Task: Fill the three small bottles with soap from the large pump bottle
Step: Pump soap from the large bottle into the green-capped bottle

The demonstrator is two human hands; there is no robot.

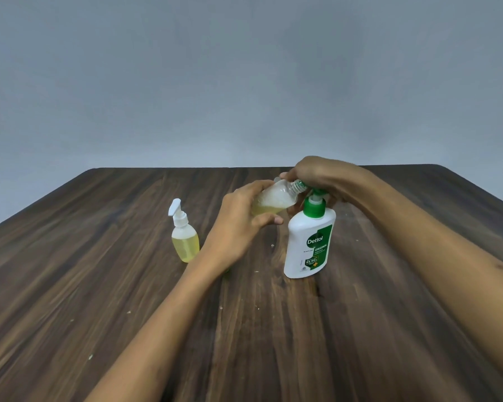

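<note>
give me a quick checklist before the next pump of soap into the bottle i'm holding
1. Small open bottle held by the left hand: ok, gripped and tilted.
2. Its threaded neck at the pump spout: ok, they appear to meet.
3. Right hand on the pump head: ok.
4. Large pump bottle upright on the table: ok.
5. Room left in the held bottle: ok, only partly filled.
6. Capped small bottle standing clear: ok.
7. Third small bottle: cannot tell, not visible.
</note>
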